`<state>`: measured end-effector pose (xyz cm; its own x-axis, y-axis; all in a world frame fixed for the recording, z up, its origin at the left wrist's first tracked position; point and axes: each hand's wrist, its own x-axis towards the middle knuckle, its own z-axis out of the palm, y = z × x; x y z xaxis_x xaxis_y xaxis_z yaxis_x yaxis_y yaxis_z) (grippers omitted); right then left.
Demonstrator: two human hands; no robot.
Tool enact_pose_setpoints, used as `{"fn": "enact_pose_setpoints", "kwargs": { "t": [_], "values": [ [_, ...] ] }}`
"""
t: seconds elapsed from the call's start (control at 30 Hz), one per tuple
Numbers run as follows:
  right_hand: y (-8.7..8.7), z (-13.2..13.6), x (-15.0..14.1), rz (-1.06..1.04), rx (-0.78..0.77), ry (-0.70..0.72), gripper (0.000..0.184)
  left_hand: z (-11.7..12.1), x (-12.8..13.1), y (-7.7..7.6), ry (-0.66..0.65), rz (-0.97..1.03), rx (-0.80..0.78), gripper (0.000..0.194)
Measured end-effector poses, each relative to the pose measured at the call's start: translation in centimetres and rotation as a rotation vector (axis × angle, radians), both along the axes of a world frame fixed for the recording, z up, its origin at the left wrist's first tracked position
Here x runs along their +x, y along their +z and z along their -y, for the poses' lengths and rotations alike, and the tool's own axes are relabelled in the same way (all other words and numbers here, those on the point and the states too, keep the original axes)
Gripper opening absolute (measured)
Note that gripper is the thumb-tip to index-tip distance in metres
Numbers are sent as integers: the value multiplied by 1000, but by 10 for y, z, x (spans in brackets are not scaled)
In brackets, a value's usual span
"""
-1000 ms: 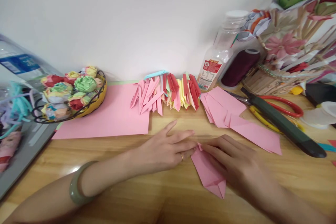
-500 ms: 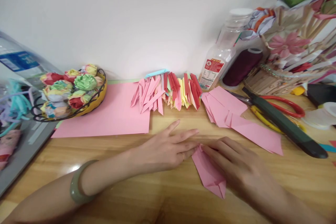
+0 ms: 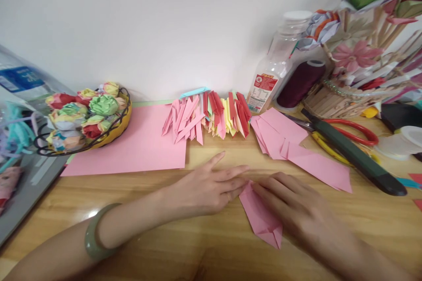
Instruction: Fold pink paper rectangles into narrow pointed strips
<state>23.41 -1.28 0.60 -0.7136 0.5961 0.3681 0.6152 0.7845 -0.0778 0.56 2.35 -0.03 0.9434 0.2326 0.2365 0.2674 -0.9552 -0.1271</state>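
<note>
A partly folded piece of pink paper (image 3: 260, 217) lies on the wooden table, its narrow end pointing away from me and its creased end nearer. My right hand (image 3: 296, 206) is curled over its right edge, fingertips pressed on the paper near the top corner; the thumb is hidden. From the other side my left hand (image 3: 216, 186) reaches in with fingers stretched and apart, the fingertips at or just touching the paper's top corner. Behind the hands stand folded pink, red and yellow paper pieces (image 3: 211, 116) in a row. Pink paper strips (image 3: 306, 160) lie beyond my right hand.
Pink sheets (image 3: 158, 140) lie under a basket of paper flowers (image 3: 127, 120). At the right are a dark-handled cutter (image 3: 359, 156), red-and-yellow scissors (image 3: 358, 127), a clear bottle (image 3: 273, 68), a purple thread spool (image 3: 301, 83) and a stick basket (image 3: 339, 101). A grey laptop-like slab (image 3: 39, 184) is left.
The view has shifted slightly, so the things appear a little further left. Both hands keep nearly the same pose on the pink paper.
</note>
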Motion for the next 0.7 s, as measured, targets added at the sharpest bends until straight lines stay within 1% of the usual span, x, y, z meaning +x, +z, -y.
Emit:
{"fn": "enact_pose_setpoints", "kwargs": {
  "t": [0.1, 0.33, 0.53, 0.7],
  "values": [
    [2, 0, -1, -2, 34, -3, 45, 0, 1, 3, 6, -6, 4, 34],
    [1, -1, -1, -25, 61, 12, 42, 1, 1, 5, 6, -18, 3, 35],
    [1, 1, -2, -32, 49, 21, 40, 1, 0, 4, 9, -15, 2, 35],
    [-1, 2, -1, -11, 17, 16, 39, 1, 0, 2, 0, -57, -12, 33]
  ]
}}
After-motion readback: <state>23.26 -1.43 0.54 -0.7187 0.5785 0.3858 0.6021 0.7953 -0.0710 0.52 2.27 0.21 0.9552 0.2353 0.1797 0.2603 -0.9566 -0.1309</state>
